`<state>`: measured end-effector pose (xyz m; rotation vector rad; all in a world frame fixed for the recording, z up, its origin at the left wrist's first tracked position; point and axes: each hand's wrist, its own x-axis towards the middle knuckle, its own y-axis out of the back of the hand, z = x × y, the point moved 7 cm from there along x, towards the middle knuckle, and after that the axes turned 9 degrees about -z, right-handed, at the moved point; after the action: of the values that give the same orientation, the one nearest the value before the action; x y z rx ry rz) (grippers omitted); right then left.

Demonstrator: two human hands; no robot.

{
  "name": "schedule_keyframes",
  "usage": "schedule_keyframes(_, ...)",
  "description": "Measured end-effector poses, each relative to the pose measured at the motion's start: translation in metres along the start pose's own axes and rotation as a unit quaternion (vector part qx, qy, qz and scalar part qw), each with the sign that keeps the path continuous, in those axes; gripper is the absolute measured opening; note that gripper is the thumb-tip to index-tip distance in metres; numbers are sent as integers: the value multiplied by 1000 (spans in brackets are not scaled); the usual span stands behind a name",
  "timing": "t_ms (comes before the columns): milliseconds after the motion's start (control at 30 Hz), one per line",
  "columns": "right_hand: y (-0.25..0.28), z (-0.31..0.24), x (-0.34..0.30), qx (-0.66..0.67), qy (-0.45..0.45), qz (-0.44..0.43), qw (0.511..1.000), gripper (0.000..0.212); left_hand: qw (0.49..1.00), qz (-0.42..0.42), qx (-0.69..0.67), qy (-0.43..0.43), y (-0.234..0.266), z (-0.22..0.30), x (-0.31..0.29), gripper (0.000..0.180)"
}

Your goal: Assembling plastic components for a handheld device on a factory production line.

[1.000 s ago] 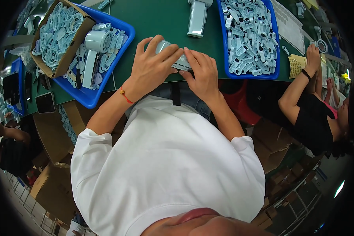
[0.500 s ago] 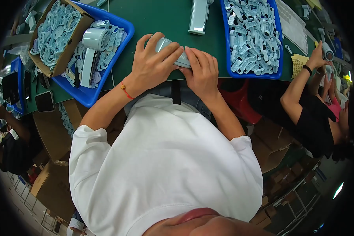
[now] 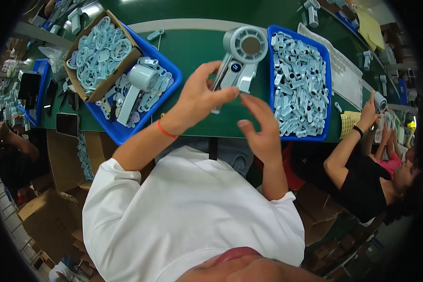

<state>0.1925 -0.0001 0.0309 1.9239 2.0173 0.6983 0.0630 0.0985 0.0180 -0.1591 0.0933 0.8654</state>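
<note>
The left hand (image 3: 204,94) closes around the handle of a pale blue fan (image 3: 239,60), thumb pressed along its near end, and holds it over the table (image 3: 199,123) with the round head at the far end and a small dark display (image 3: 236,67) lit on its front. The right hand (image 3: 264,134) is blurred, its thumb and fingers spread apart just below the fan — whether a fingertip touches it, I cannot tell. To the right stands a blue tray (image 3: 303,138) full of small pale blue pieces (image 3: 300,84). To the left, a second blue tray (image 3: 122,139) carries a cardboard box (image 3: 120,75) of pale rings (image 3: 101,51) and, beside the box, another fan (image 3: 135,91) lying on loose parts. A phone (image 3: 67,124) lies near that tray — farther left, at the table's near edge.
</note>
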Motion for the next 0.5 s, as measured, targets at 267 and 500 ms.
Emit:
schedule_keyframes(267, 62, 50, -24, -331, -113, -28, 937, 38, 910, 220, 345, -75, 173, 46, 198, 60)
schedule_keyframes(500, 54, 58, -17, -291, -97, -38, 951, 40, 912, 279, 298, 40, 224, 2, 252, 50)
